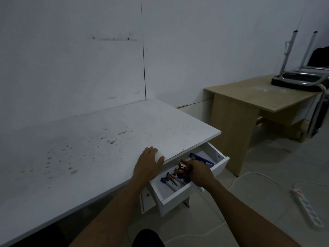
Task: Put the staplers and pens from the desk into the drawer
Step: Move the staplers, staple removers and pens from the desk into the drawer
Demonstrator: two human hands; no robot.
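The white desk (pixel 99 139) carries only stains on its top. Under its right front corner a white drawer (pixel 178 195) stands pulled out. Several pens (pixel 171 179) with blue and orange parts lie inside it, with a blue stapler (pixel 202 158) toward the back. My left hand (pixel 148 164) rests flat on the desk's front edge above the drawer, fingers spread. My right hand (pixel 200 172) is down in the drawer with fingers curled among the pens; what it grips is hidden by the hand.
A beige desk (pixel 258 98) stands to the right with an upturned chair (pixel 300 81) on top. A white power strip (pixel 306 205) and its cable (pixel 252 173) lie on the tiled floor at right. A second drawer front (pixel 147 198) sits below the open one.
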